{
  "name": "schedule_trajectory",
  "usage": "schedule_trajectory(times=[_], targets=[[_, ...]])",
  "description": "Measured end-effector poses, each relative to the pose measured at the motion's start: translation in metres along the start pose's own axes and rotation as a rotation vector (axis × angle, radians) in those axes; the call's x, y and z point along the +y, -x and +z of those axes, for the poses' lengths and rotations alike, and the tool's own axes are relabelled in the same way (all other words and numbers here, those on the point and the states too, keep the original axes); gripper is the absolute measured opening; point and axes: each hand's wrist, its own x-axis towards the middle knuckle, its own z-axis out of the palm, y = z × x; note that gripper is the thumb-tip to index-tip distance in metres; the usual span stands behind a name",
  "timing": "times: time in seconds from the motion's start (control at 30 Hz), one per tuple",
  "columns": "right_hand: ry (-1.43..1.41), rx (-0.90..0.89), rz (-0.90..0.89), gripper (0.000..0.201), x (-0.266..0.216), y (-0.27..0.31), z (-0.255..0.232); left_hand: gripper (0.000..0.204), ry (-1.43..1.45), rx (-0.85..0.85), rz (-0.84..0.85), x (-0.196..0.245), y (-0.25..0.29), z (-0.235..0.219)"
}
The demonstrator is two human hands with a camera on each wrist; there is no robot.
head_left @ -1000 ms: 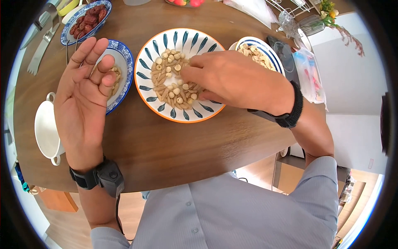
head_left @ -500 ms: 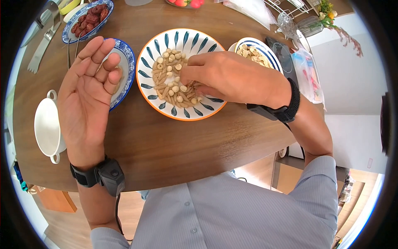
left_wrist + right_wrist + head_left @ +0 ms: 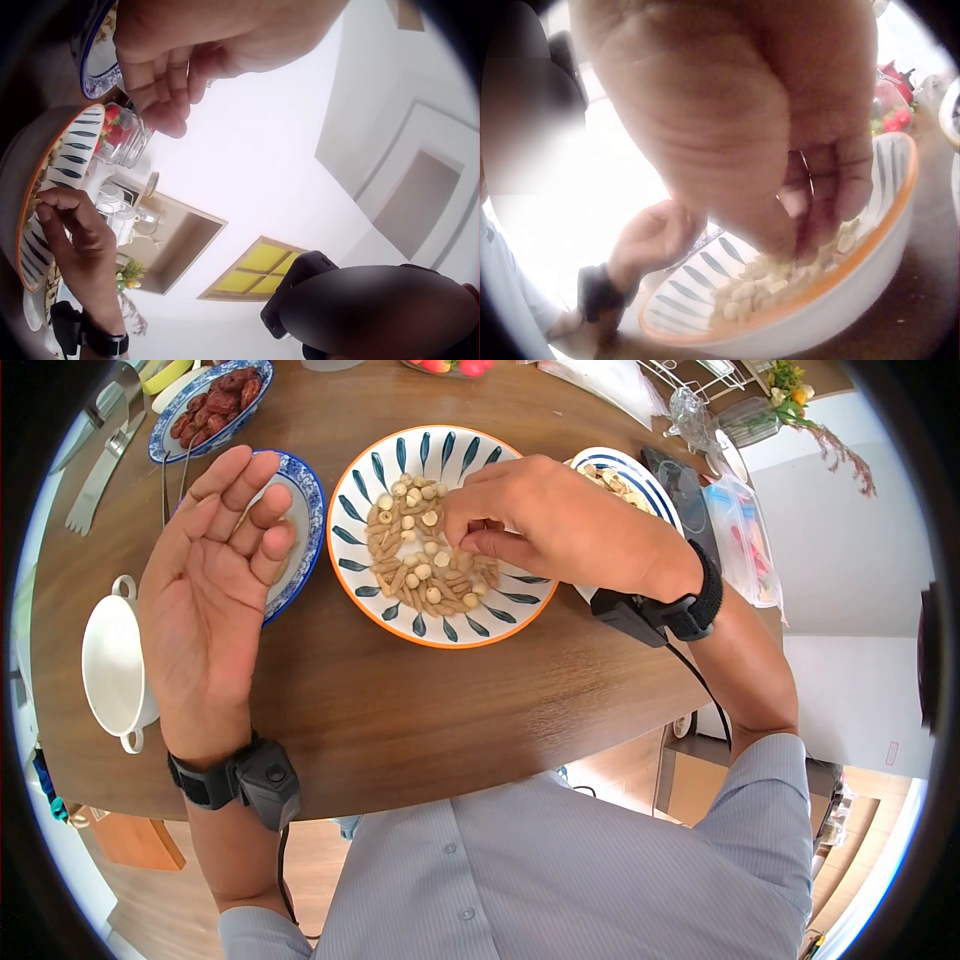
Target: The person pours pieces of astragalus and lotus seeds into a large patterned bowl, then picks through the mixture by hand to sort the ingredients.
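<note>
A wide bowl [image 3: 440, 638] with an orange rim and blue leaf marks sits mid-table, holding a mix [image 3: 420, 565] of round pale seeds and long tan pieces. My right hand [image 3: 470, 532] hovers over its far right side, thumb and fingers curled together and pinching at pieces of the mix. The right wrist view shows those fingertips [image 3: 802, 232] dipping into the pile [image 3: 765, 281]. My left hand [image 3: 215, 575] lies palm up with loosely bent fingers over a blue-patterned bowl [image 3: 300, 530] to the left, nothing in it. In the left wrist view its fingers [image 3: 161, 90] hang relaxed.
A dish of red dates [image 3: 205, 410] and metal tongs [image 3: 100, 470] lie at the far left. A white handled pot [image 3: 115, 670] stands near the left edge. A striped bowl [image 3: 625, 480] of pale pieces and a clear plastic box [image 3: 745, 530] sit to the right.
My right hand has drawn back toward the bowl's far right side and closed its fingers into a pinch. My left hand has shifted slightly right, fingers a little more bent.
</note>
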Motion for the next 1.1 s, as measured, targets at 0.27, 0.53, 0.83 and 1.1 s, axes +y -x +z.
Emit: schedule_trajectory(times=[0.27,0.53,0.83,1.1], targets=[[-0.332,-0.062,0.160,0.008,0.002,0.005,-0.012,0.043,-0.040,0.020,-0.007,-0.001,0.001,0.002],[-0.533,-0.027,0.243,0.013,0.021,0.030,-0.025,0.045,-0.017,-0.076,-0.025,0.003,0.000,-0.007],[-0.715,-0.011,0.455,0.017,0.035,0.069,-0.046,0.046,0.012,-0.088,-0.050,0.007,0.000,-0.013],[-0.287,0.091,0.454,0.013,0.066,0.101,-0.060,0.045,0.014,-0.098,-0.056,0.008,-0.001,-0.013]])
